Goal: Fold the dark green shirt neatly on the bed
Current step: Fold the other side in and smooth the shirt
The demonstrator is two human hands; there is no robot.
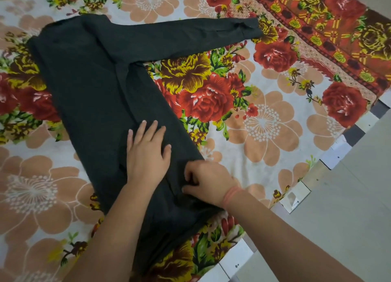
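Left fingers [148,131]: spread apart, flat on the cloth; the left hand [148,155] presses, gripping nothing.
Right fingers [190,176]: curled together, pinching the shirt's edge; the right hand [206,181] sits just right of the left, lower centre of the frame.
Dark green shirt [91,87]: spread on the floral bed sheet [264,121], body running from upper left to lower centre, one sleeve [190,36] stretched toward the upper right.
Step in hand: likely squaring the hem side.
Doing it well: keep the flat palm anchoring, draw the pinched edge taut and straight, smooth wrinkles outward before bringing the sleeve in.
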